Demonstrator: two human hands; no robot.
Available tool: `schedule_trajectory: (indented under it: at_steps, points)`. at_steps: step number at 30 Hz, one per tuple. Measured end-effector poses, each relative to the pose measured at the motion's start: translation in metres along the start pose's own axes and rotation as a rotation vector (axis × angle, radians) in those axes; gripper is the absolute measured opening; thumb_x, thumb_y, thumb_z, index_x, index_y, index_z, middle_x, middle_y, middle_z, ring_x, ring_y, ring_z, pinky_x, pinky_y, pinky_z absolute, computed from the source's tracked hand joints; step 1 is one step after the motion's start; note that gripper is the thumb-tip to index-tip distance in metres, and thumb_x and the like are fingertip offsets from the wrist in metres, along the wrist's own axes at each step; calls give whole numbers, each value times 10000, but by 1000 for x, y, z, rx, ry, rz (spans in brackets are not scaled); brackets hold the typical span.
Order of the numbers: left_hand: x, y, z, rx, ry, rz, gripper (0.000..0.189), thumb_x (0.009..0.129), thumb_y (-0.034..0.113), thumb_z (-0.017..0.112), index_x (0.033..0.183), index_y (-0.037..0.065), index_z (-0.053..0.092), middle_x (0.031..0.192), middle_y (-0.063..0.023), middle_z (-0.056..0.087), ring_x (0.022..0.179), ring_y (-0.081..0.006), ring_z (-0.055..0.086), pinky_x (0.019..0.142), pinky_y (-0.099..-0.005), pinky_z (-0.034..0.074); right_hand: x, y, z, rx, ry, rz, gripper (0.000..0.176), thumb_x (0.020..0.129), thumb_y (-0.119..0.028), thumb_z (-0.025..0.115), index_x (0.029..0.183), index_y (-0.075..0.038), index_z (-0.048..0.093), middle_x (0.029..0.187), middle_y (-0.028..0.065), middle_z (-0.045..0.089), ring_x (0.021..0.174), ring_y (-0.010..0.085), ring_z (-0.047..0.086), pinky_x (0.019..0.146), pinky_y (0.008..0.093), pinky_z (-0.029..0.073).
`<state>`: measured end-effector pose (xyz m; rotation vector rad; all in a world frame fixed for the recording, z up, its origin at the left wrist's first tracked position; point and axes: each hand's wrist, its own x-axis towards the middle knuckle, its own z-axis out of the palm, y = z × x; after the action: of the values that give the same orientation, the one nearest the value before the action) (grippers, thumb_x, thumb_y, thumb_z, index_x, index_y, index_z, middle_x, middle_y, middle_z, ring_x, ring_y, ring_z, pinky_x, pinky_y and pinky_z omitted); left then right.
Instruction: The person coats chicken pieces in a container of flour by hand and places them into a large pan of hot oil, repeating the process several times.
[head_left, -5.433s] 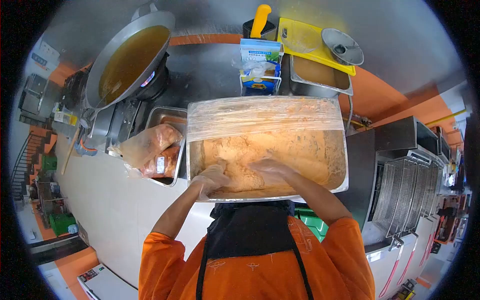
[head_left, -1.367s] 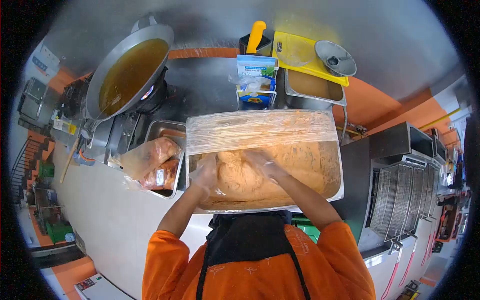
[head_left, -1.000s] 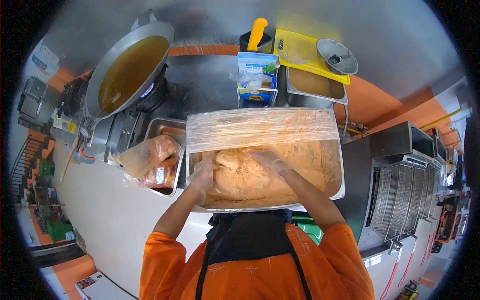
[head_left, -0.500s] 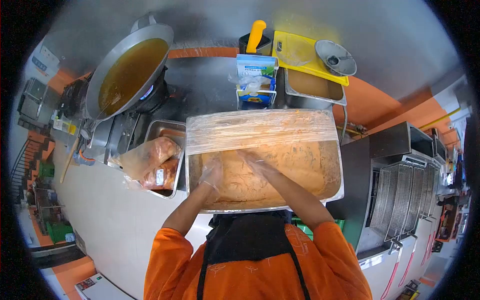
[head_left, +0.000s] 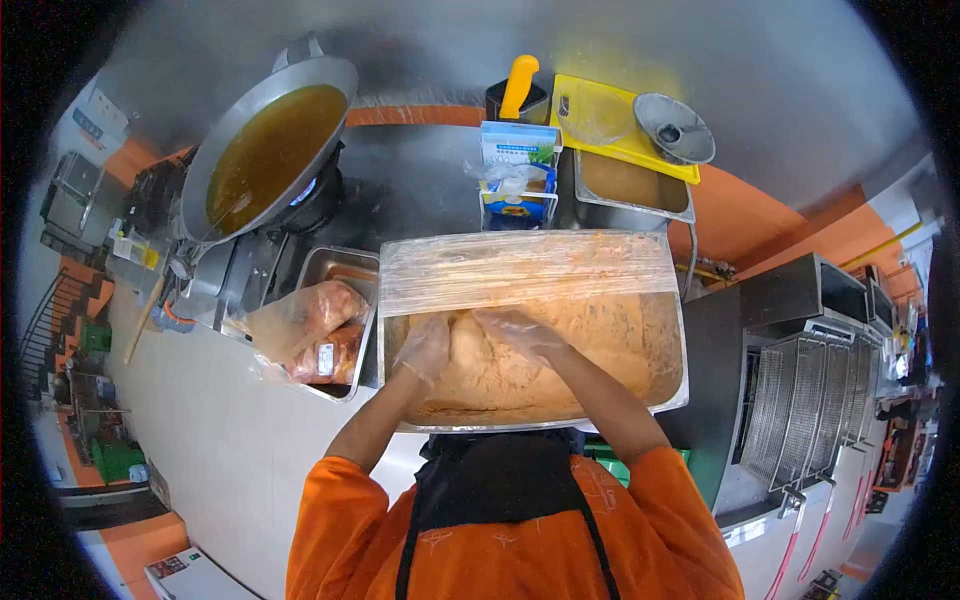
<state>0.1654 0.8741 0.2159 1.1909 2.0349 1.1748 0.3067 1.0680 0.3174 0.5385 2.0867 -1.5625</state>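
Lifting too sharply, the left hand [head_left: 426,347] and right hand [head_left: 522,336] (one cannot tell their grip) could fling powder [head_left: 610,355] from the pan [head_left: 684,350].

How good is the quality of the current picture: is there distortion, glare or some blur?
In the head view, strong fisheye distortion bends the room, with black corners; glare whitens the plastic film on the large tray; the left hand and right hand look slightly soft.

the fingertips of my clear-gloved left hand [head_left: 425,346] blur against pale orange powder [head_left: 610,350]; my orange cloth shirt [head_left: 530,565] is cut off below.
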Motion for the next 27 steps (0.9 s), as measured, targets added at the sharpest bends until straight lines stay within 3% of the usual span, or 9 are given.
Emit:
schedule_trajectory:
  at_steps: [3, 5, 8, 11, 14, 17, 20, 24, 27]
  points:
    - [-3, 19, 4, -108, 236, -396, 438, 992, 274, 292, 1233, 11, 546, 1243, -185, 554, 1136, -292, 515, 1000, -387, 367, -2, 23, 9, -271, 273, -289, 544, 983, -481, 285, 1402, -152, 394, 1417, 138, 412, 1304, 261, 385, 1115, 373, 249]
    - [-7, -19, 10, 1189, 290, 452, 419, 991, 264, 323, 1191, 3, 583, 1199, -191, 580, 1100, -259, 538, 973, -364, 391, 39, 51, 21, -126, 162, -345, 537, 983, -467, 293, 1402, -146, 394, 1415, 129, 419, 1308, 267, 378, 1115, 378, 252]
    - [-10, -8, 13, -338, 1, -363, 434, 977, 323, 388, 1246, 10, 523, 1167, -121, 599, 1055, -205, 551, 908, -329, 429, 27, 33, 16, -67, 64, -288, 510, 989, -421, 303, 1395, -128, 401, 1395, 113, 447, 1297, 286, 390, 1106, 385, 276]
    - [-10, 91, -35, -571, 74, -739, 468, 968, 365, 405, 1255, 12, 517, 1171, -111, 605, 1003, -198, 575, 861, -341, 441, -15, 5, -5, -145, 75, -200, 504, 995, -402, 298, 1393, -109, 398, 1369, 117, 479, 1267, 297, 426, 1086, 377, 310]
    - [-18, 146, -49, -122, -53, -754, 391, 972, 348, 419, 1020, 43, 659, 999, -110, 642, 895, -165, 612, 797, -290, 494, 8, 57, 0, -269, 13, -162, 522, 989, -413, 322, 1411, -110, 373, 1381, 157, 453, 1255, 297, 441, 1062, 367, 333]
    - [-33, -43, 33, 878, 357, 306, 323, 962, 332, 453, 1007, 77, 646, 917, -61, 635, 780, -107, 623, 687, -226, 509, -13, 0, 12, -361, -23, -87, 554, 972, -439, 373, 1408, -97, 380, 1379, 188, 444, 1231, 310, 460, 1030, 374, 358]
    - [-18, 75, -12, -742, 8, -695, 406, 973, 335, 376, 1148, 53, 610, 1048, -96, 655, 992, -198, 610, 852, -327, 460, -13, 24, 16, -217, 77, -243, 627, 940, -518, 409, 1346, -42, 450, 1322, 198, 497, 1179, 319, 500, 994, 385, 378]
    - [-27, 78, -21, -908, 89, -783, 393, 978, 309, 383, 1141, 28, 605, 1040, -96, 650, 976, -192, 610, 860, -313, 455, -29, 3, -4, -13, 106, 185, 703, 951, -560, 312, 1214, 56, 524, 1226, 245, 551, 1142, 323, 527, 994, 392, 378]
    - [-33, 48, -12, 44, -29, -441, 372, 956, 297, 472, 1167, 11, 583, 1102, -113, 629, 990, -206, 601, 882, -344, 476, -9, 26, 12, -163, 81, -13, 763, 918, -621, 343, 1200, 61, 535, 1178, 248, 575, 1125, 306, 528, 980, 380, 378]
